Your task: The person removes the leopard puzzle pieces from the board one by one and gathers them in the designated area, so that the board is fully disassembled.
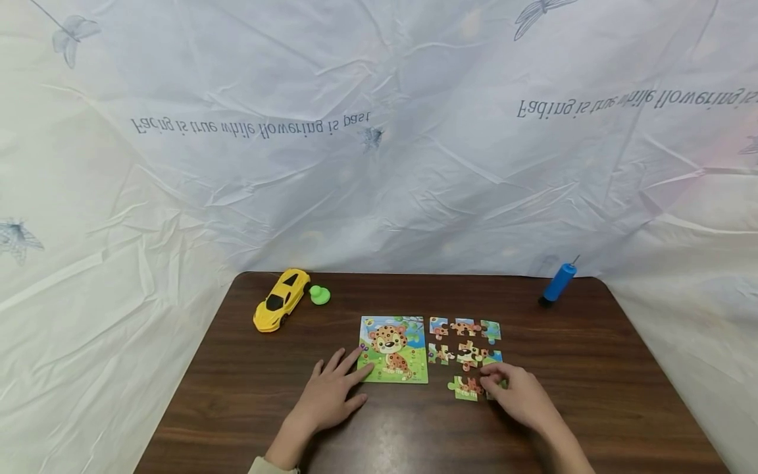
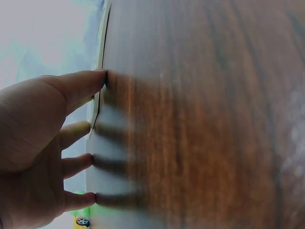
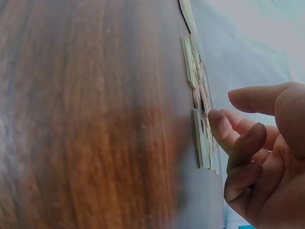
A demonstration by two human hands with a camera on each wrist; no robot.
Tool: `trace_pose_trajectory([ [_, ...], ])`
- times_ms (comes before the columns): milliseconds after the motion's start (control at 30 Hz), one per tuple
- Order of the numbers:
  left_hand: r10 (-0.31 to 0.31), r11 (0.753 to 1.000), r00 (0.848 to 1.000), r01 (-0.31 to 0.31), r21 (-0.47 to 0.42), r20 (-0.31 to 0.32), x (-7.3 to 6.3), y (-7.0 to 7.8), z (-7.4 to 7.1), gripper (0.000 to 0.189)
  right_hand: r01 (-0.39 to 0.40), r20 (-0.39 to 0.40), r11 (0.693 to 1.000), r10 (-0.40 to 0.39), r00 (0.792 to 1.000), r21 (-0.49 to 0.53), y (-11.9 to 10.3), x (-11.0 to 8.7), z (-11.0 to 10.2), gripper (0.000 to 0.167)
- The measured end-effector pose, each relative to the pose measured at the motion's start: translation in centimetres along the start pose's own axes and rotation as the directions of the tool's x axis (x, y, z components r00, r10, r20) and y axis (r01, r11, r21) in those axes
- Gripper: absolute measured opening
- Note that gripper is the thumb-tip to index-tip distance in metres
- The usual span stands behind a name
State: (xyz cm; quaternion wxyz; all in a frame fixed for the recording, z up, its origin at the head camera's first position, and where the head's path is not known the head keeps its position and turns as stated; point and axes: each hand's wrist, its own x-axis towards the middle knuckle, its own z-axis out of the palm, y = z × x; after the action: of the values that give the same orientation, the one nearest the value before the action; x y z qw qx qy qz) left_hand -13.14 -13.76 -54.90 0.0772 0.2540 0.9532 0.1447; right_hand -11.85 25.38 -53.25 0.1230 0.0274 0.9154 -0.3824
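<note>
A square cheetah picture card lies on the table. My left hand rests at its left edge, fingers spread, with fingertips on the card and table. To the card's right, several jigsaw pieces lie in loose rows, a few touching or overlapping. My right hand is over the lower right of them, its fingertips at a partly covered piece beside the bottom piece. In the right wrist view, the thumb stands apart from the bent index finger, which touches the pieces; nothing shows between them.
A yellow toy car and a green knobbed disc stand at the back left of the dark wooden table. At the back right lies a blue cylinder with a thin metal tip. White printed cloth hangs behind and beside the table.
</note>
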Motion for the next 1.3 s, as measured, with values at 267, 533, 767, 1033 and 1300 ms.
trace_pose_trajectory([
  [267, -0.024, 1.0, 0.999, 0.024, -0.001, -0.044, 0.3, -0.2, 0.2, 0.063, 0.011, -0.015, 1.0, -0.011, 1.0, 0.012, -0.6, 0.3, 0.4, 0.022],
  [533, -0.09, 0.995, 0.993, 0.086, -0.049, -0.08, 1.0, -0.3, 0.0, 0.077, 0.09, 0.002, 0.995, -0.091, 0.996, 0.044, -2.5, 1.0, 2.3, 0.017],
  [767, -0.158, 0.987, 0.985, 0.155, -0.039, -0.075, 1.5, -0.4, 0.1, 0.086, 0.204, 0.01, 0.979, -0.204, 0.979, 0.007, -4.7, 1.6, 4.8, 0.013],
  [1033, -0.188, 0.982, 0.979, 0.186, -0.026, -0.075, 1.7, -0.2, 0.2, 0.083, 0.308, 0.05, 0.951, -0.307, 0.95, -0.017, -6.8, 3.0, 7.3, 0.017],
  [1300, -0.196, 0.981, 0.977, 0.195, -0.016, -0.088, 1.9, -0.4, 0.4, 0.081, 0.358, 0.088, 0.934, -0.355, 0.931, -0.012, -8.9, 4.6, 9.5, 0.02],
])
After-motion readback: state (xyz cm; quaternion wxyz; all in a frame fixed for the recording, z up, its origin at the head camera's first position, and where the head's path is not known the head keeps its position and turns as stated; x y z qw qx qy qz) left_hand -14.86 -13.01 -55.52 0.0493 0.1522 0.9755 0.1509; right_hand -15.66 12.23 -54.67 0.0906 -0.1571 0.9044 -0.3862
